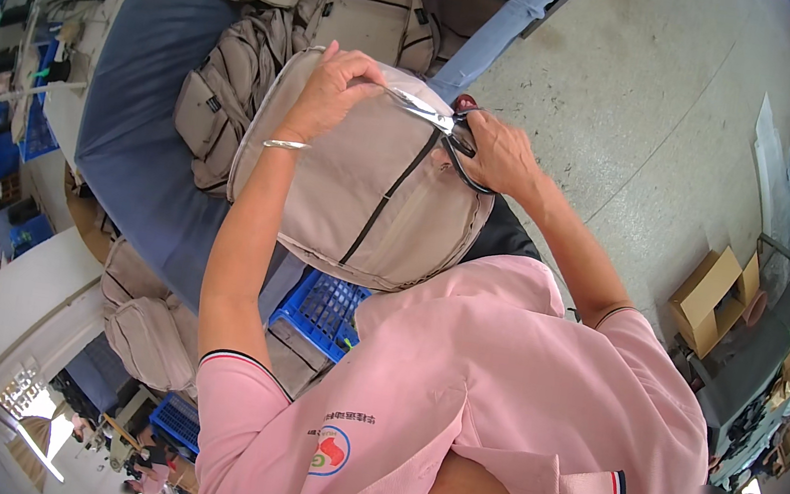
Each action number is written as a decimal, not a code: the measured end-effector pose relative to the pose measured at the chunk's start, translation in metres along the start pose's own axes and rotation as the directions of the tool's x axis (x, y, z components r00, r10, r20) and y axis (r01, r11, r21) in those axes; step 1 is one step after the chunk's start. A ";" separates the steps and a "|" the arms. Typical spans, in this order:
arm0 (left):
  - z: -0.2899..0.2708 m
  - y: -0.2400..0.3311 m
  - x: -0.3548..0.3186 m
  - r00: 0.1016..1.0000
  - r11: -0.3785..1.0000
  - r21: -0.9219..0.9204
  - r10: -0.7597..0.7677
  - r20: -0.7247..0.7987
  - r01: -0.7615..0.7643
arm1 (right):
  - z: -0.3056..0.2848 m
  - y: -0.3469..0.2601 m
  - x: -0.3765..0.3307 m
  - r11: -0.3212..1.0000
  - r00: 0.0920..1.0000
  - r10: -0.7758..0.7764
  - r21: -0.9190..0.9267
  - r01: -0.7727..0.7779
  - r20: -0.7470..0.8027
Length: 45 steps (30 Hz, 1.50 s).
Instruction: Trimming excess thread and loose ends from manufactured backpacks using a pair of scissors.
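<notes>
Pink shirt collar nearest lens | beige backpack [362, 192] at 12 o'clock, held above blue crate | left hand [332, 87] grip pinching its top edge | right hand [499, 156] grip closed on scissors [433, 119] | I judge risk: blades nick fabric or fingers if bag shifts.

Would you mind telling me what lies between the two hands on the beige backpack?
In the head view, the scissors' silver blades span the gap from the right hand toward the left hand, over the top edge of the beige backpack.
</notes>
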<state>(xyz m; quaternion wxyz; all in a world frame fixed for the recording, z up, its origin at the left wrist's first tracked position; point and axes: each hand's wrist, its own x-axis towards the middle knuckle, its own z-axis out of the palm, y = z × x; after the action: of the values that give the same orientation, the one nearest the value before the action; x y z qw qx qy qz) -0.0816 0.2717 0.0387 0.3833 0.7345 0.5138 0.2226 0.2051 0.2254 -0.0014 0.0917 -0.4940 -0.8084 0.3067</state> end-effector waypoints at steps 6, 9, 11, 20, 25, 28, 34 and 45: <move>0.001 -0.004 -0.002 0.999 0.999 -0.027 -0.029 0.014 0.029 | 0.000 -0.003 -0.001 1.000 0.998 0.028 -0.007 -0.027 0.061; -0.001 -0.008 -0.003 0.999 0.999 -0.026 -0.023 0.026 0.024 | 0.007 -0.002 -0.003 1.000 0.999 0.018 -0.008 -0.018 0.035; -0.001 -0.009 -0.004 0.999 1.000 -0.017 -0.011 0.030 0.012 | 0.015 -0.002 -0.006 1.000 1.000 0.016 -0.005 -0.016 0.013; 0.006 -0.011 -0.006 1.000 0.998 -0.067 -0.011 0.016 0.012 | 0.011 -0.010 -0.006 0.999 0.997 0.052 0.000 -0.052 0.056; 0.008 -0.014 -0.006 1.000 0.995 -0.102 -0.019 0.020 0.021 | 0.016 -0.008 -0.001 1.000 1.000 0.004 0.004 -0.004 0.018; 0.007 -0.016 -0.006 0.998 0.996 -0.085 -0.017 0.053 0.021 | 0.016 -0.009 -0.001 0.999 0.995 0.047 -0.002 -0.047 0.086; 0.009 -0.016 -0.005 0.999 0.992 -0.119 -0.025 0.043 0.030 | 0.021 -0.003 -0.002 0.998 0.993 0.063 0.016 -0.065 0.097; 0.012 -0.020 -0.005 0.999 0.991 -0.130 -0.024 0.024 0.027 | 0.011 -0.011 0.002 0.995 0.990 0.075 0.053 -0.082 0.123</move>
<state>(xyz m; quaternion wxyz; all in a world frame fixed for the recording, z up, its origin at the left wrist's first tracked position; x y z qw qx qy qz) -0.0862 0.2667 0.0159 0.4388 0.7039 0.5031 0.2425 0.1907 0.2189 -0.0041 0.0447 -0.5030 -0.7833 0.3624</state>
